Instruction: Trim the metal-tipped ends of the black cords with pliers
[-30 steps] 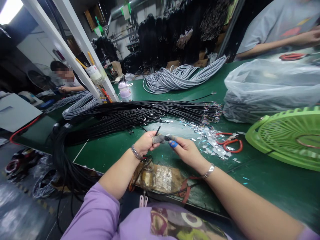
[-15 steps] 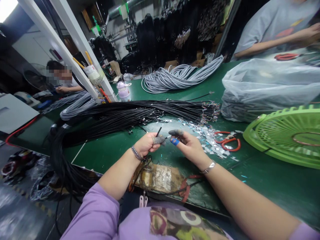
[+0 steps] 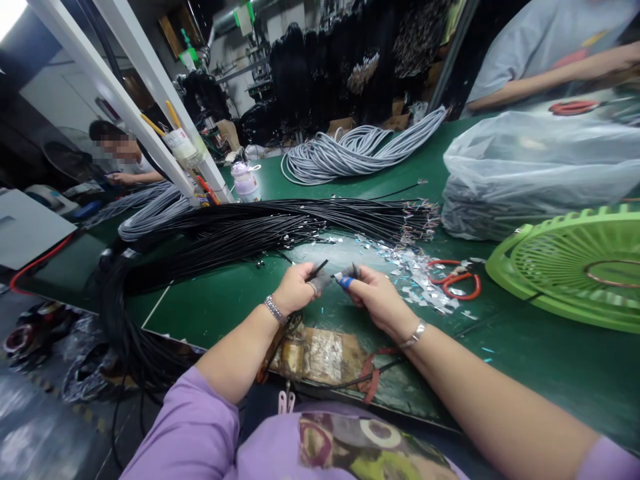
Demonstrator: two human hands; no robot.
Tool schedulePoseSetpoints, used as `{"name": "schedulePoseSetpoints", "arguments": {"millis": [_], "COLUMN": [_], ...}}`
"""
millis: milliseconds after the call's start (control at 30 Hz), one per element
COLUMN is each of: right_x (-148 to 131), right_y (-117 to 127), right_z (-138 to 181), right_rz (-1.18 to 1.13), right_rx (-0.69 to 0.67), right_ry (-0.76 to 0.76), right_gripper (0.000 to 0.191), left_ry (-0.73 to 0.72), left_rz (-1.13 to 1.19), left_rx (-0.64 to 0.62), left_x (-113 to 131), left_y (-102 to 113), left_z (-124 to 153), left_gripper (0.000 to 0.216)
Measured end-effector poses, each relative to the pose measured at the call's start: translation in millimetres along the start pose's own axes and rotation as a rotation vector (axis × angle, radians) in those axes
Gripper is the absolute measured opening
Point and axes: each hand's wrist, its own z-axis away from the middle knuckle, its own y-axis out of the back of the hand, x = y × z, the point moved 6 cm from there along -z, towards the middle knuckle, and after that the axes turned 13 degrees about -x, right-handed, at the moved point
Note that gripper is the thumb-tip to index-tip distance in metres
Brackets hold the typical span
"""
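My left hand (image 3: 297, 290), grey covers on its fingers, is closed round a black cable (image 3: 319, 268) whose short length sticks up past the thumb. Just to the right, my right hand (image 3: 374, 292) pinches the whitish end (image 3: 339, 275) of that cable; blue tape wraps its thumb and a dark cover its forefinger. The fingers hide most of the tip. Behind both hands lies a thick bundle of black cables (image 3: 240, 230), with stripped coloured wires (image 3: 423, 223) at its right end. Foil-like scraps (image 3: 417, 283) are scattered right of my right hand.
Red-handled scissors (image 3: 463, 285) lie beside a green fan (image 3: 565, 267). Behind are a plastic bag (image 3: 535, 177), a coil of grey cable (image 3: 360, 157) and a lilac bottle (image 3: 245, 183). A taped block (image 3: 323, 353) sits at the table's front edge. Co-workers sit far left and right.
My right hand has closed in on the cable end, its thumb and fingers now pressed together. The cable's upper piece leans further right; my left hand has barely moved.
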Motion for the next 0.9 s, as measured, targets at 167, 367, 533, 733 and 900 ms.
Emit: {"name": "schedulePoseSetpoints", "arguments": {"millis": [167, 367, 533, 733, 900], "right_x": [8, -20, -30, -12, 18], "right_y": [1, 16, 10, 9, -6], "right_z": [-2, 0, 2, -6, 1], "right_rz": [0.023, 0.548, 0.773, 0.436, -0.076], "right_rx": [-0.017, 0.045, -0.018, -0.173, -0.382], "right_ry": [-0.095, 0.185, 0.292, 0.07, -0.313], "right_gripper": [0.029, 0.014, 0.012, 0.018, 0.028], "left_ry": [-0.047, -0.037, -0.095, -0.162, -0.11], "left_rz": [-0.62, -0.504, -0.336, -0.304, 0.053], "left_rx": [0.132, 0.071, -0.012, -0.125, -0.311], "left_x": [19, 11, 4, 7, 2], "left_y": [2, 7, 7, 2, -5], "left_z": [12, 5, 0, 3, 3], "left_gripper": [0.013, 0.021, 0.022, 0.024, 0.033]}}
